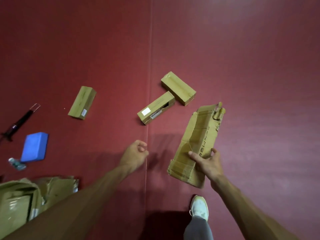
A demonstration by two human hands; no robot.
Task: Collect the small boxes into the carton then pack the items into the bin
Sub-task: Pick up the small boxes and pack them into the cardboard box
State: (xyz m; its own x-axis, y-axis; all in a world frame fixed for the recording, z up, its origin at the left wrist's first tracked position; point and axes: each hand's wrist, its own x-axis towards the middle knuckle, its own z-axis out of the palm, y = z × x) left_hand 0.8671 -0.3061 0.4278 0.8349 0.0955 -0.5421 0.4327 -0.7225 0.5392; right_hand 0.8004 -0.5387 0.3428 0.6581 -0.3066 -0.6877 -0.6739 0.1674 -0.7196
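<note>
Three small brown boxes lie on the red floor: one box (82, 103) at the left, a second box (155, 107) in the middle with a white label, and a third box (178, 88) touching its far end. My right hand (207, 164) grips a torn, flattened piece of cardboard (197, 135) by its lower part, held above the floor. My left hand (135, 155) hovers over the floor with fingers loosely curled, holding nothing. An open carton (22, 196) with crumpled flaps sits at the bottom left, partly hidden by my left arm.
A blue foam block (35, 147), a small plastic bottle (16, 164) and a dark stick-like tool (20, 121) lie at the left. My shoe (199, 207) stands on the floor near the bottom. A seam (149, 66) runs up the red floor.
</note>
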